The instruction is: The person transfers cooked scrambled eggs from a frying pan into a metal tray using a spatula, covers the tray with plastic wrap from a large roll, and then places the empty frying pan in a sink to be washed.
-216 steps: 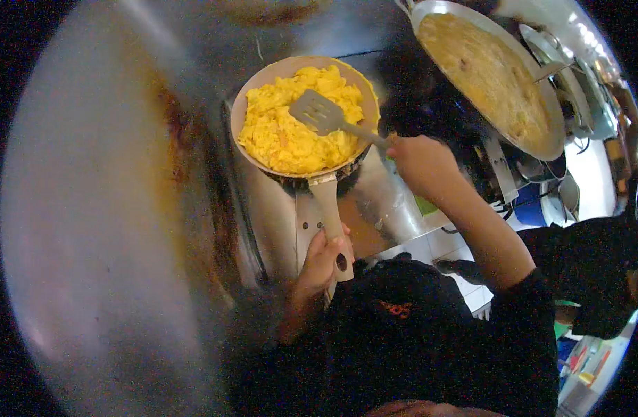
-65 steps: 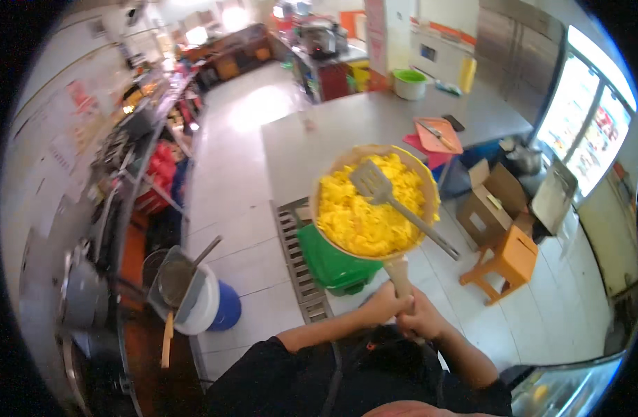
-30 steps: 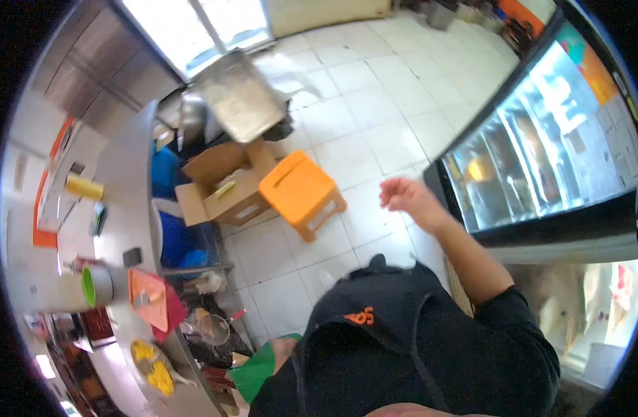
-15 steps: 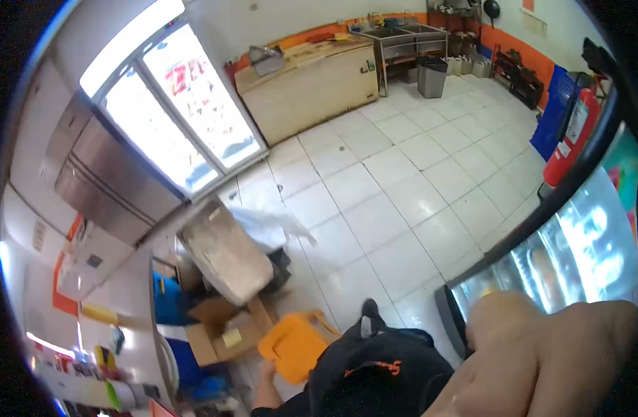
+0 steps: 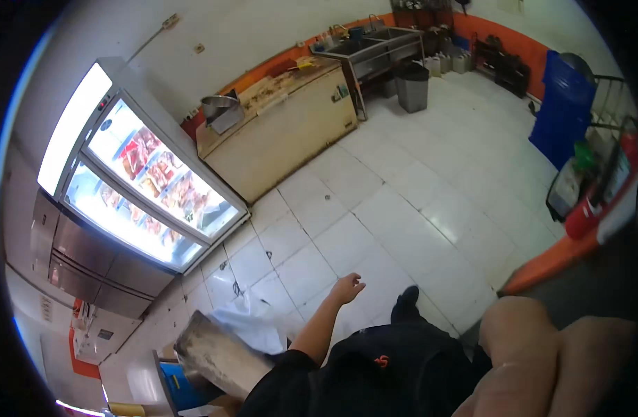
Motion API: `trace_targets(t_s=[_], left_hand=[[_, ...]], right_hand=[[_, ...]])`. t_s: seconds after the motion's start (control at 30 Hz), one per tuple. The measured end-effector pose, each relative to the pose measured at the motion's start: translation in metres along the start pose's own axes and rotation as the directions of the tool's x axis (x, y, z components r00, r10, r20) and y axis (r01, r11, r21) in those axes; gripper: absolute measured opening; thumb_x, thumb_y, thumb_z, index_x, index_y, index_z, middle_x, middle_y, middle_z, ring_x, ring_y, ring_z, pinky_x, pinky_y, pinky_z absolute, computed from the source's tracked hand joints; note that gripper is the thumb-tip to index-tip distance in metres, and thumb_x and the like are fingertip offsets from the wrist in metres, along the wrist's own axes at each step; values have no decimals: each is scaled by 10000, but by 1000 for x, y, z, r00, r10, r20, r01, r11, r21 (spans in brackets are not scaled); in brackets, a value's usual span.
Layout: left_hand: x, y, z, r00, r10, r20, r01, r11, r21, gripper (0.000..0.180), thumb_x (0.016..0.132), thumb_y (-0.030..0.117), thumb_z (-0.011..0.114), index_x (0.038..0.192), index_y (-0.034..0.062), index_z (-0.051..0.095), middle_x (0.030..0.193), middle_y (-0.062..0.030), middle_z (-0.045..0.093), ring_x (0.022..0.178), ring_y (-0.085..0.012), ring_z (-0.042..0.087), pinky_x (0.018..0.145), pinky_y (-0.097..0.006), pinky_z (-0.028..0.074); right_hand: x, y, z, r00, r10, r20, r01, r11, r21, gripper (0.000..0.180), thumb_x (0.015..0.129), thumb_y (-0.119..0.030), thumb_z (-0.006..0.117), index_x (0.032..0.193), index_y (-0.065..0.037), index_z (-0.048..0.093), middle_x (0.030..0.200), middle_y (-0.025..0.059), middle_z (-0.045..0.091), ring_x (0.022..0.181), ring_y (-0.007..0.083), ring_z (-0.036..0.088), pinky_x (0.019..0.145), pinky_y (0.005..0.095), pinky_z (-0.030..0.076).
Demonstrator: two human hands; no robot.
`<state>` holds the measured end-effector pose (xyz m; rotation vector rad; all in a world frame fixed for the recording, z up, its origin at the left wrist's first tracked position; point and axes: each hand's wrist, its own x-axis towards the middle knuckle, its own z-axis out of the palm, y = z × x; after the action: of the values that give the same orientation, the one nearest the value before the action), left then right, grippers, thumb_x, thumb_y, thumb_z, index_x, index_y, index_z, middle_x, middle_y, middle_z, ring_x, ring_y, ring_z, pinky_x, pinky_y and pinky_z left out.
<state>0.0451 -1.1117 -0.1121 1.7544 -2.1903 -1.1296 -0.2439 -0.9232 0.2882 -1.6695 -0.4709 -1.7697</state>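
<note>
My left hand point(image 5: 348, 287) hangs out in front of my body above the tiled floor, its fingers loosely bent and slightly apart with nothing in them. Below and to its left lie a white plastic sheet or bag point(image 5: 253, 323) and a worn, pale rectangular slab-like thing point(image 5: 218, 358). Bare skin of my right arm point(image 5: 517, 354) fills the lower right corner, very close; the fingers of that side do not show. A dark shoe point(image 5: 406, 304) stands on the tiles ahead of my black clothing.
A lit glass-door fridge point(image 5: 155, 177) with packed meat stands at left beside steel doors point(image 5: 89, 250). Behind it are a stained chest freezer point(image 5: 284, 121), a metal sink point(image 5: 374, 52) and a grey bin point(image 5: 411, 89). At right are a blue plastic thing point(image 5: 563, 104), a red extinguisher point(image 5: 586, 215) and an orange-edged partition point(image 5: 541, 267).
The view has turned left and forward. My left hand, earlier at an orange plastic piece near a cardboard box, is now empty over the tiles. The orange piece is out of view.
</note>
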Motion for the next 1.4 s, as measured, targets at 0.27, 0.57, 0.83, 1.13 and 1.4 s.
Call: trace_targets(t_s=[0.27,0.57,0.83,1.13,1.4], left_hand=[[36,-227,20,919,-353,177,215,823,526,292,845,210,464,1069,59,573,993,-190,607,1003,-349,548,846,-445,442],[206,-194,-27,601,-703,380,614,710,343,376,870,285,442,1108,17,558,1111,-187,569,1083,-342,513,901,-435,414],[700,-80,-272,968,-244,-57,239,829,505,464,893,351,422,1144,-19,544,1216,-183,535,1154,-335,482,949,-425,389],[1022,305,-361,862,368,-348,-414,908,-67,289,849,207,578,1043,-6,555,898,-154,617,806,-238,584,738,-343,460],[1005,99,-190,806,-408,429,146,840,523,495,903,416,373,1070,5,593,1105,-234,577,1080,-364,522,934,-436,383]], right_hand=[[57,108,-207,998,-21,-59,21,1000,2,160,856,-159,517,937,-26,556,858,121,602,804,243,580,710,340,462],[98,221,-426,1000,13,-15,-16,969,-248,198,852,-193,525,955,-27,558,867,120,606,816,251,581,725,349,457],[143,268,-584,993,-85,-82,39,891,-452,233,849,-224,533,971,-28,560,874,120,610,827,258,581,739,356,453],[155,314,-805,994,-87,-70,26,794,-607,272,845,-259,541,989,-29,563,883,119,614,838,265,582,754,364,448],[198,315,-1027,991,-95,-96,12,769,-639,307,841,-290,549,1005,-30,565,891,119,618,849,272,582,767,372,444]])
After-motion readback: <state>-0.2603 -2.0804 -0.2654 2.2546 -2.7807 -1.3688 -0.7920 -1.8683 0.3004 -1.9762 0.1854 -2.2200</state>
